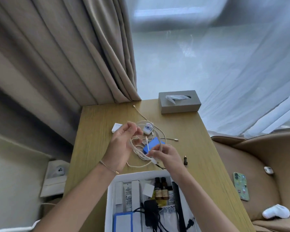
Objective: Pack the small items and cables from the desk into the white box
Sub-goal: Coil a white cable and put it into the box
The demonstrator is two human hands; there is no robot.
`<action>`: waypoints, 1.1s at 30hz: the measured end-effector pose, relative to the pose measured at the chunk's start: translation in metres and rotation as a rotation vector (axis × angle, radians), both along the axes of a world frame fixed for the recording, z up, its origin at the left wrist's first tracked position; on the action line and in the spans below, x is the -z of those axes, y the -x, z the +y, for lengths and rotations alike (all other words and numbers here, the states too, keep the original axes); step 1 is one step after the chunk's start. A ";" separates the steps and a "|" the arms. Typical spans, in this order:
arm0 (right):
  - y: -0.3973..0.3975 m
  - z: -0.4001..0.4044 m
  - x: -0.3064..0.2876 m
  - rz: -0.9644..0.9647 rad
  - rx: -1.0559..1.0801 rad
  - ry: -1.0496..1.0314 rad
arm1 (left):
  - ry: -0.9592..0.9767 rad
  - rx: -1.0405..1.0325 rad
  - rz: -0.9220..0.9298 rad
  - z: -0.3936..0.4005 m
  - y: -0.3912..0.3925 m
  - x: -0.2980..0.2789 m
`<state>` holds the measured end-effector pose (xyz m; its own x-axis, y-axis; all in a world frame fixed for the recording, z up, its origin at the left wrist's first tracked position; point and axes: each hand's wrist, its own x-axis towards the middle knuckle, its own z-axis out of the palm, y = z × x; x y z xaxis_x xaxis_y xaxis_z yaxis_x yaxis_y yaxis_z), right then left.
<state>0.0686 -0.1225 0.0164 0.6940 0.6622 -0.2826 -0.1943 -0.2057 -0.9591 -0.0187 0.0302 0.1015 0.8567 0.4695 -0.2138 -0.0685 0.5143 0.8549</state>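
A wooden desk (97, 148) ran from a beige curtain (57, 56) and sheer white drape (224, 72) at its far edge to the white box (110, 198) at its near edge, with a tan chair (258, 164) close along its right side. The box, open-topped, already held a black adapter with its cord (151, 213), two amber bottles (161, 190), a white tube (128, 196), a blue-edged pad (122, 221) and a black comb (178, 203). A grey tissue box (179, 102) stood at the desk's far right corner. Bare wood lay open along the desk's left side and right of the cables. Above the desk's middle, the left hand (122, 144) pinched an upper loop of a coiled white cable (147, 148), fingers (132, 129) curled on it, while the right hand (167, 156) gripped the lower loops, its fingers clamped on the strands. A blue block (153, 145) lay on the desk behind the coil, with a white charger (147, 128) beyond it and a small white case (116, 127) to the left. A beige cable (140, 113) trailed towards the far edge. A small dark plug (185, 159) lay just right of the right hand. On the chair rested a green phone (241, 185), a white sock (275, 213) and a small white earbud case (268, 170).
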 end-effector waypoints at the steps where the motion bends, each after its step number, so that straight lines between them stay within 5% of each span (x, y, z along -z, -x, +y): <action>1: 0.005 0.002 -0.002 0.008 -0.016 -0.013 | 0.059 -0.050 -0.001 0.003 0.003 -0.002; 7: 0.020 0.009 -0.031 0.041 -0.035 -0.146 | 0.374 -0.194 0.015 0.017 0.035 0.006; 12: 0.038 0.017 -0.055 0.293 -0.146 -0.301 | 0.503 -0.420 0.232 0.001 0.052 0.025; 19: 0.062 0.030 -0.058 0.409 0.088 -0.441 | 0.691 -0.449 0.330 -0.035 0.057 0.025; 20: 0.059 0.031 -0.060 0.472 0.147 -0.431 | 0.564 -0.441 0.375 -0.038 0.059 0.024; 22: 0.050 0.030 -0.066 0.608 0.212 -0.397 | -0.068 -0.524 0.452 -0.040 0.070 0.028; 24: 0.042 0.027 -0.073 0.775 0.193 -0.398 | -0.879 -0.549 0.221 -0.038 0.086 0.032; 25: 0.040 0.025 -0.076 0.856 0.171 -0.414 | -1.119 -0.416 0.115 -0.039 0.091 0.031; 28: 0.034 0.020 -0.081 1.020 0.137 -0.439 | -1.355 0.010 0.179 -0.043 0.092 0.028; 33: 0.019 0.006 -0.078 1.246 0.223 -0.530 | -1.443 0.242 0.212 -0.025 0.085 0.021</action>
<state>0.0500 -0.1169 0.0943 0.2747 0.7941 -0.5421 -0.9577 0.2762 -0.0807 -0.1036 0.0050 0.0804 0.9565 0.2339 0.1745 0.0821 -0.7895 0.6083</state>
